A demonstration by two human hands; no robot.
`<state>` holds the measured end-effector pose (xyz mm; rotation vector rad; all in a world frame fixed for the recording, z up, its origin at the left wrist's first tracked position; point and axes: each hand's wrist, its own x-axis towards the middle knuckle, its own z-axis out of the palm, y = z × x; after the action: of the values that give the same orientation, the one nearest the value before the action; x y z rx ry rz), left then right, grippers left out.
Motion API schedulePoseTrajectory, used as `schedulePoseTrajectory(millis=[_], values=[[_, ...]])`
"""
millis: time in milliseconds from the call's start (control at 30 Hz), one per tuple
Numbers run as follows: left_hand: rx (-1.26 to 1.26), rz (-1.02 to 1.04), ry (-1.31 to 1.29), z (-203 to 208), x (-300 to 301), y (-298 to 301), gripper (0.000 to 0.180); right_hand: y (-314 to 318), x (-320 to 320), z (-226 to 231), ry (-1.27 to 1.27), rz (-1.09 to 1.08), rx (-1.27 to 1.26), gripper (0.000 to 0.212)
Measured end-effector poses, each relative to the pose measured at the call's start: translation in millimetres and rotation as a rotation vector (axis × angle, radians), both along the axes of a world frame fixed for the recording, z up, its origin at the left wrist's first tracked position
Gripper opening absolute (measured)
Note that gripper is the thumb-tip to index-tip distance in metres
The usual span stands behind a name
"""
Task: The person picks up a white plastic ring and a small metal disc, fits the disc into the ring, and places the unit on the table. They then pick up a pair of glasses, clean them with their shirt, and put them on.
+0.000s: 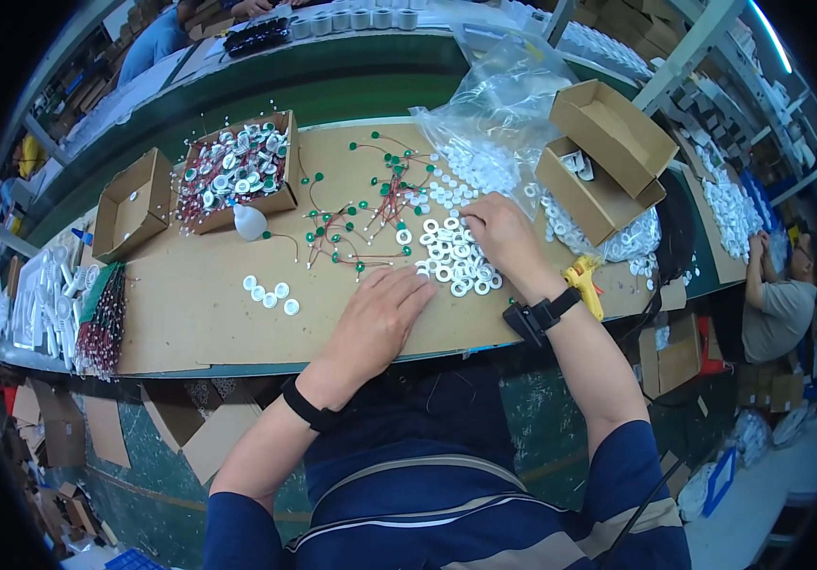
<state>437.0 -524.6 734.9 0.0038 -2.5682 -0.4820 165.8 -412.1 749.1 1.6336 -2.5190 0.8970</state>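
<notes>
My left hand [384, 312] lies low over the cardboard-covered worktop, fingers stretched out, tips at the left edge of a pile of white plastic rings [456, 249]. At the pile's far right side, my right hand [503, 236] has its fingers curled and thumb pressed in; whatever is between them is hidden. Behind the pile, small white discs [448, 190] spread toward a clear plastic bag [499, 114]. Green round pieces with thin red wires [332, 233] lie loose left of the rings. Several white round caps [270, 293] sit apart, farther left.
A cardboard box [285, 157] full of wired white parts stands at back left, beside an open box [133, 211]. A white squeeze bottle [249, 223] is in front. At right are a yellow glue gun [584, 283] and stacked cartons [608, 157]. A person [779, 304] sits far right.
</notes>
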Motion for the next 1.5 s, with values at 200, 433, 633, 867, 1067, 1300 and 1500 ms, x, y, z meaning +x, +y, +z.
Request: schedulePoseTrajectory(millis=[200,433,633,867,1067,1300,1500], values=[[0.069,0.021,0.025,0,3,3,0.038,-1,5,6,0.041,0.017,0.031,0.019],[0.095,0.052,0.064,6,4,4,0.028,3,-2,11,0.019,0.056,0.082,0.020],[0.159,0.107,0.049,3,8,6,0.026,8,5,15,-0.028,0.050,0.117,0.018],[0.214,0.115,0.093,-5,2,1,0.023,7,6,15,-0.160,-0.042,0.120,0.014],[0.295,0.131,0.080,-3,0,0,0.024,13,20,21,-0.064,-0.028,-0.045,0.015],[0.330,0.128,0.068,6,22,1,0.019,16,24,21,-0.025,-0.016,-0.048,0.015],[0.347,0.163,-0.022,3,34,-7,0.017,-8,12,10,0.054,0.044,-0.032,0.019]])
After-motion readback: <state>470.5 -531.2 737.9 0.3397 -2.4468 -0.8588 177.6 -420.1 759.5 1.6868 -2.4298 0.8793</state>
